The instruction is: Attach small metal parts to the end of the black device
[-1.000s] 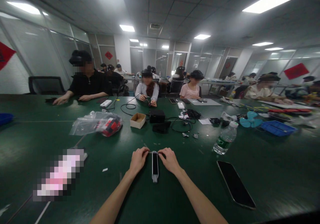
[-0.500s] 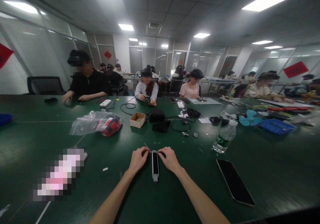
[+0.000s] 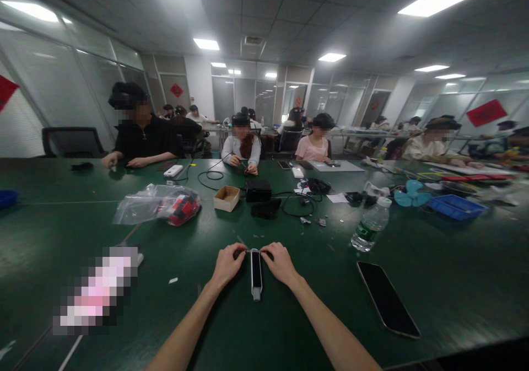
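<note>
A slim black and white device lies lengthwise on the green table, right in front of me. My left hand rests beside its far end on the left, fingers curled in and pinching at the tip. My right hand mirrors it on the right, fingers likewise curled against the device's far end. What the fingertips grip there is too small to make out.
A black phone lies to my right, a water bottle behind it. A plastic bag with red and black parts, a small cardboard box, a black box and cables lie further off. Several people sit across the table.
None in the hands or device; only the camera view has drifted slightly.
</note>
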`<move>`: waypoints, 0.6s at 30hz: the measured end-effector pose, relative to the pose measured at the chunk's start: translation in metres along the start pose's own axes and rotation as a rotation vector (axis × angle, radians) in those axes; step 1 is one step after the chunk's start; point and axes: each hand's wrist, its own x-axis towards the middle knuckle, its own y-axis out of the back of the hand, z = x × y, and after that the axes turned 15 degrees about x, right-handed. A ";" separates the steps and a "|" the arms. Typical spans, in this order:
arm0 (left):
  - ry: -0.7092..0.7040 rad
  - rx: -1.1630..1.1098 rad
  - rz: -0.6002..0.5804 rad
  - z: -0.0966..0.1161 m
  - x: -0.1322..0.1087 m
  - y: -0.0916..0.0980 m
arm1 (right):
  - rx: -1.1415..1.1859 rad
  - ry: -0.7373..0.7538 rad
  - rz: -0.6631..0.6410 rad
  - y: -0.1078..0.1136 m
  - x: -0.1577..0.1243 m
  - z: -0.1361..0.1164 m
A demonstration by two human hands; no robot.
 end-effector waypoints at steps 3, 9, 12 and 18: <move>-0.009 -0.004 -0.002 0.000 0.000 0.001 | 0.015 -0.006 -0.007 0.000 0.000 0.000; -0.016 -0.007 0.001 0.001 -0.001 0.003 | 0.009 -0.003 -0.013 0.002 0.000 -0.001; -0.016 -0.024 -0.011 0.003 -0.001 0.004 | 0.008 -0.008 -0.021 0.003 0.000 -0.002; 0.013 -0.016 -0.018 0.003 -0.001 0.002 | 0.001 -0.020 -0.026 0.003 0.000 -0.003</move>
